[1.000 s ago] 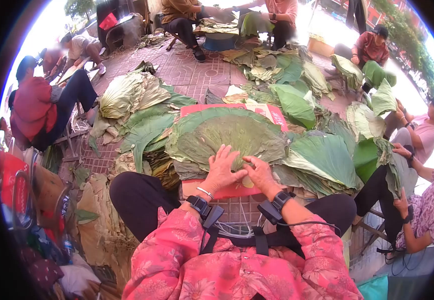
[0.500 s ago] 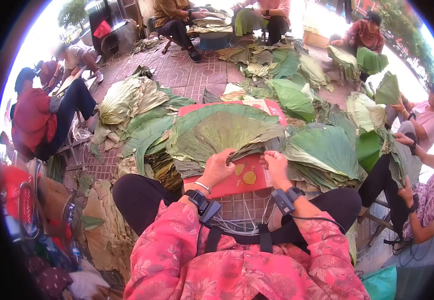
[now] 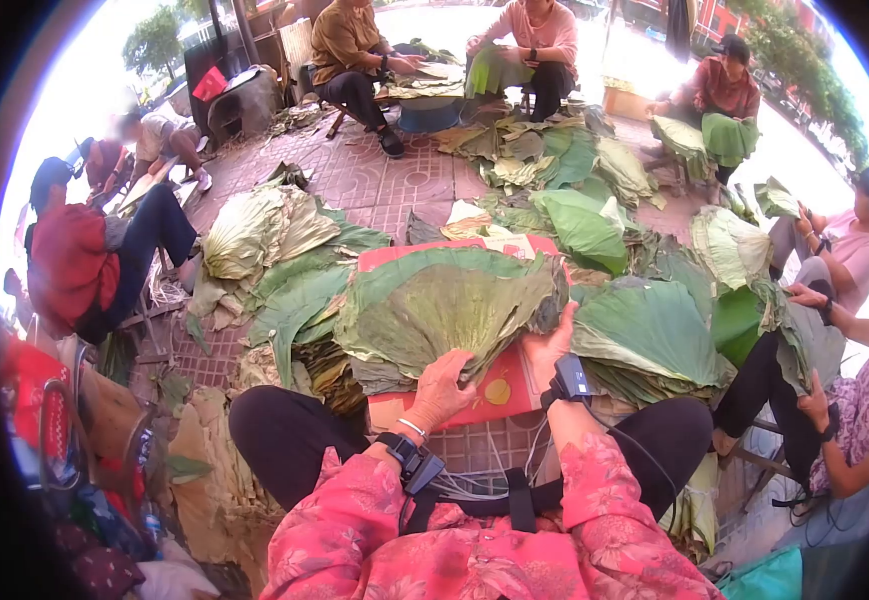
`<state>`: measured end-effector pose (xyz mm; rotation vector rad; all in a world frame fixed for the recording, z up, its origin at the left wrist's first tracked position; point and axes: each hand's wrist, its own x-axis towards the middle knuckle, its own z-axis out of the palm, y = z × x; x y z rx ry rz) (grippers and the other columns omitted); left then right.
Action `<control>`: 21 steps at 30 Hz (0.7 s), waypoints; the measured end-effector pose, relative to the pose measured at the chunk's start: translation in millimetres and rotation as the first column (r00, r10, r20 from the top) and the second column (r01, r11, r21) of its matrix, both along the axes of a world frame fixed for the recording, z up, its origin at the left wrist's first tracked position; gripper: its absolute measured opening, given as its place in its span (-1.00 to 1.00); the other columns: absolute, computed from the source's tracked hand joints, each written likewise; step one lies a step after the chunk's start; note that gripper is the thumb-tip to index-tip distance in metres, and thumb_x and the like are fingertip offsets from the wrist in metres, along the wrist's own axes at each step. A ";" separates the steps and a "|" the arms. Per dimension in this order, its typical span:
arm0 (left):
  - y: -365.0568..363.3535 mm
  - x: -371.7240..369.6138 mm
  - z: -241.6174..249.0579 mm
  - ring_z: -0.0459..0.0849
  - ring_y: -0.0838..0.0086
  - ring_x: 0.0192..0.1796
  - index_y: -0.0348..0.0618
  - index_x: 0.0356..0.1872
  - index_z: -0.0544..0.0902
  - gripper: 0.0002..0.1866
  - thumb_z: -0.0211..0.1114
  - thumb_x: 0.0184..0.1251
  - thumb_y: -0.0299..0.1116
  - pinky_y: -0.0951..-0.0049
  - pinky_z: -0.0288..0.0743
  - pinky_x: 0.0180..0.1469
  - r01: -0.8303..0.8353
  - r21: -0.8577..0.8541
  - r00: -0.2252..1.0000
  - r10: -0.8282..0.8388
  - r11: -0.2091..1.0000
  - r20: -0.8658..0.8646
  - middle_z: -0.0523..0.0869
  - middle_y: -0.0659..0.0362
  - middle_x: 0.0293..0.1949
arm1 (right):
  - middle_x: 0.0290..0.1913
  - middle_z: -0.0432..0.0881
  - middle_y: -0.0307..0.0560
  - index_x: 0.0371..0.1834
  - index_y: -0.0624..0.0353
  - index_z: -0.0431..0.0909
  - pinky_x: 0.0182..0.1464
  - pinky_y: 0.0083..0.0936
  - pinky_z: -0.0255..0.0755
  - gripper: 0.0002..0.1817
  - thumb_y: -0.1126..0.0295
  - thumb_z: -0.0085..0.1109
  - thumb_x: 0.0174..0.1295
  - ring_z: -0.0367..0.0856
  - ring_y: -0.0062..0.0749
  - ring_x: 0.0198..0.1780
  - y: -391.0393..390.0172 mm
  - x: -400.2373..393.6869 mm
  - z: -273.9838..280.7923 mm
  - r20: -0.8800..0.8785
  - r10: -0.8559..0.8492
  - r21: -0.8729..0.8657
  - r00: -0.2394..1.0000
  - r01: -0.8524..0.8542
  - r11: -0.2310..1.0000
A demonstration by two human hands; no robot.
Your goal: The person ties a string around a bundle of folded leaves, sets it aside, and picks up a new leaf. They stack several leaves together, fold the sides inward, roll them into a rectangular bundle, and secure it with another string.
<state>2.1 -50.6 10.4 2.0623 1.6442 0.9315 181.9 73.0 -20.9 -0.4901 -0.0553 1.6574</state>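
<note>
Left hand (image 3: pixel 442 388) and right hand (image 3: pixel 548 340): each grasping an edge of the lotus leaf stack (image 3: pixel 445 305) over red board (image 3: pixel 475 400).

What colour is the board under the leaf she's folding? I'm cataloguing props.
Red; the board shows best in the head view, beneath the leaf.

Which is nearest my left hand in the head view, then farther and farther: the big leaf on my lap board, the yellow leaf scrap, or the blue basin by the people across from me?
1. Big leaf: the left hand touches its near edge.
2. Yellow leaf scrap: just right of that hand, on the red board.
3. Blue basin: far across the paving, at the top.
</note>
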 end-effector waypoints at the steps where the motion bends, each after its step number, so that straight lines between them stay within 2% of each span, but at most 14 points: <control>1: 0.3 3.3 5.3 0.54 0.14 0.01 -0.16 0.00 0.49 -0.51 0.30 -0.06 -0.32 0.25 0.44 -0.01 -0.005 0.005 0.999 0.005 1.000 -0.032 0.54 0.01 0.00 | 0.26 0.36 -0.10 0.27 0.06 0.25 0.28 -0.07 0.10 -0.14 -0.24 0.21 -0.02 0.26 -0.09 0.27 -0.7 2.3 3.5 0.026 -0.016 0.019 1.000 0.015 1.000; 2: -0.8 6.4 11.0 0.52 0.13 0.05 -0.17 0.01 0.48 -0.49 0.32 -0.05 -0.28 0.23 0.42 0.01 -0.009 0.007 0.998 0.010 1.000 -0.064 0.51 0.00 0.05 | 0.13 0.49 -0.16 0.19 0.08 0.36 0.22 -0.15 0.23 -0.25 -0.07 0.33 -0.03 0.41 -0.20 0.15 -5.0 8.6 6.0 -0.069 0.060 -0.026 0.996 -0.062 0.998; 5: 13.8 6.0 6.8 0.46 0.11 0.10 -0.17 0.05 0.44 -0.44 0.35 -0.02 -0.19 0.17 0.37 0.04 -0.044 -0.031 0.997 0.043 0.999 -0.058 0.46 0.00 0.09 | 0.14 0.48 -0.15 0.18 0.12 0.35 0.21 -0.19 0.23 -0.24 -0.07 0.35 -0.04 0.40 -0.21 0.16 -3.7 16.0 -0.8 0.166 0.061 0.048 0.984 -0.070 0.996; 6: 23.6 3.9 8.9 0.44 0.10 0.11 -0.17 0.06 0.43 -0.42 0.35 -0.01 -0.17 0.15 0.36 0.05 -0.060 -0.046 0.997 0.058 0.997 -0.043 0.45 0.00 0.09 | 0.09 0.50 -0.14 0.17 0.13 0.35 0.18 -0.27 0.27 -0.26 -0.03 0.37 -0.03 0.41 -0.24 0.13 -0.1 19.0 -2.8 0.227 0.081 0.093 0.971 -0.104 0.990; 9: 46.5 1.2 18.6 0.47 0.10 0.04 -0.17 0.05 0.44 -0.46 0.32 0.03 -0.19 0.20 0.38 0.03 0.059 -0.029 0.953 -0.065 0.998 -0.296 0.49 0.02 -0.05 | 0.05 0.49 -0.10 0.18 0.13 0.33 0.15 -0.36 0.29 -0.27 0.06 0.41 -0.03 0.42 -0.28 0.10 7.7 22.1 -5.8 0.480 0.023 0.125 0.877 -0.094 0.988; 10: 51.8 1.0 12.8 0.48 0.11 0.02 -0.17 0.03 0.45 -0.48 0.32 0.02 -0.19 0.20 0.39 0.01 0.067 -0.024 0.965 -0.071 0.997 -0.252 0.48 0.02 -0.09 | 0.04 0.47 -0.08 0.19 0.18 0.31 0.11 -0.43 0.31 -0.27 0.19 0.43 -0.04 0.43 -0.32 0.06 9.1 21.8 -4.6 0.548 0.026 0.096 0.836 -0.094 0.991; 12: 65.4 -0.1 -6.6 0.51 0.11 -0.03 -0.15 -0.03 0.48 -0.52 0.32 0.00 -0.19 0.21 0.41 -0.03 0.085 -0.015 0.983 -0.087 0.996 -0.163 0.47 0.03 -0.18 | 0.06 0.47 -0.07 0.20 0.23 0.28 0.09 -0.42 0.33 -0.25 0.26 0.42 -0.06 0.45 -0.29 0.05 4.0 13.7 -0.8 0.749 -0.146 0.259 0.646 -0.083 0.962; 13: 70.2 -1.9 -14.0 0.52 0.13 -0.06 -0.16 -0.04 0.49 -0.53 0.32 0.02 -0.19 0.23 0.43 -0.05 0.057 -0.039 0.992 -0.061 0.998 -0.109 0.49 0.03 -0.18 | 0.07 0.47 -0.06 0.21 0.26 0.26 0.07 -0.41 0.34 -0.24 0.30 0.42 -0.07 0.46 -0.27 0.05 -0.3 8.9 2.3 0.814 -0.238 0.335 0.530 -0.095 0.937; 14: 75.5 -4.7 -21.1 0.54 0.14 -0.09 -0.16 -0.05 0.49 -0.55 0.31 0.03 -0.19 0.25 0.44 -0.08 0.030 -0.064 0.998 -0.034 0.997 -0.056 0.51 0.03 -0.18 | 0.06 0.50 0.02 0.17 0.32 0.29 0.09 -0.40 0.34 -0.33 0.45 0.31 -0.07 0.48 -0.22 0.05 0.9 6.6 -7.8 0.901 -0.311 0.333 0.302 -0.023 0.943; 17: 94.0 -14.1 -39.4 0.58 0.22 -0.16 -0.15 -0.07 0.51 -0.59 0.26 0.13 -0.13 0.26 0.47 -0.13 0.018 -0.164 0.985 0.011 0.986 0.173 0.57 0.06 -0.19 | 0.04 0.53 0.12 0.12 0.32 0.36 0.17 -0.35 0.28 -0.46 0.56 0.12 -0.05 0.47 -0.10 0.09 -3.9 2.8 8.6 0.967 -0.248 0.248 0.064 0.008 0.969; 18: 97.6 -20.6 -43.1 0.59 0.25 -0.18 -0.14 -0.07 0.52 -0.60 0.23 0.18 -0.10 0.26 0.47 -0.14 0.023 -0.200 0.966 0.030 0.979 0.257 0.60 0.07 -0.19 | 0.03 0.53 0.12 0.10 0.31 0.38 0.17 -0.34 0.27 -0.47 0.58 0.08 -0.06 0.47 -0.08 0.10 -10.1 -3.9 15.3 0.954 -0.299 0.296 -0.001 -0.127 0.947; 19: 98.4 -27.8 -35.2 0.59 0.28 -0.16 -0.15 -0.03 0.51 -0.57 0.18 0.22 -0.06 0.27 0.48 -0.13 0.072 -0.341 0.893 0.092 0.937 0.442 0.62 0.08 -0.18 | 0.02 0.53 0.12 0.08 0.29 0.40 0.18 -0.32 0.27 -0.48 0.61 0.03 -0.08 0.46 -0.07 0.10 -18.1 -12.8 21.3 0.933 -0.357 0.330 -0.057 -0.264 0.906; 21: 98.0 -41.9 -22.3 0.60 0.34 -0.12 -0.15 0.06 0.48 -0.51 0.07 0.31 0.02 0.29 0.48 -0.09 0.250 -0.547 0.643 0.285 0.799 0.710 0.66 0.10 -0.16 | 0.00 0.54 0.11 0.06 0.26 0.43 0.15 -0.31 0.29 -0.47 0.65 -0.03 -0.11 0.48 -0.06 0.08 -35.0 -29.9 29.5 0.834 -0.530 0.392 -0.155 -0.510 0.766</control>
